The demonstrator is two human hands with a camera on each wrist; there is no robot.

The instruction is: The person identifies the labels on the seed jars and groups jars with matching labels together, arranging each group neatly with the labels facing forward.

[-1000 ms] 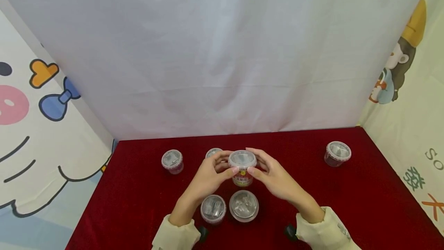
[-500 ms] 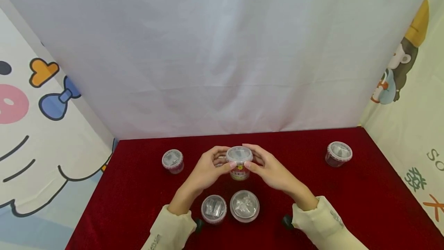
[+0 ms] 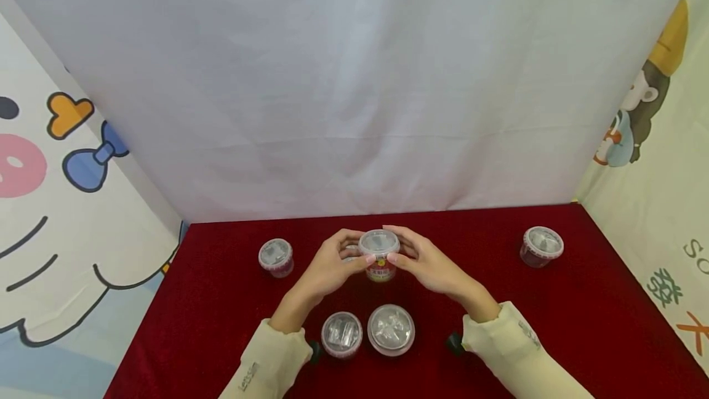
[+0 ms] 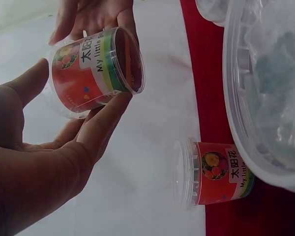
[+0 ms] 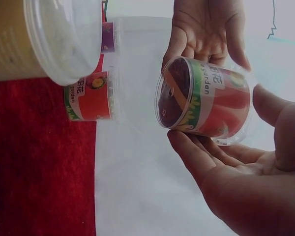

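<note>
A clear-lidded plastic cup (image 3: 380, 270) with a red, flower-printed label is held upright between my two hands. My left hand (image 3: 325, 268) grips its left side and my right hand (image 3: 431, 265) its right, thumbs at the front and fingers round the sides. In the left wrist view, the held cup (image 4: 88, 71) shows dark contents at its base and appears raised off the cloth. Another cup with the same red label (image 4: 217, 173) stands on the cloth behind; in the head view my left fingers and the held cup mostly hide it.
Nearer me stand two lidded cups, a left one (image 3: 341, 335) and a right one (image 3: 391, 330). One more cup (image 3: 276, 258) is at the back left, another (image 3: 541, 246) at the far right. Red cloth (image 3: 210, 325) covers the table; a white curtain (image 3: 354, 109) hangs behind.
Both hands have carried the cup away from me and slightly left, further from the two near cups. The standing cups have stayed in place.
</note>
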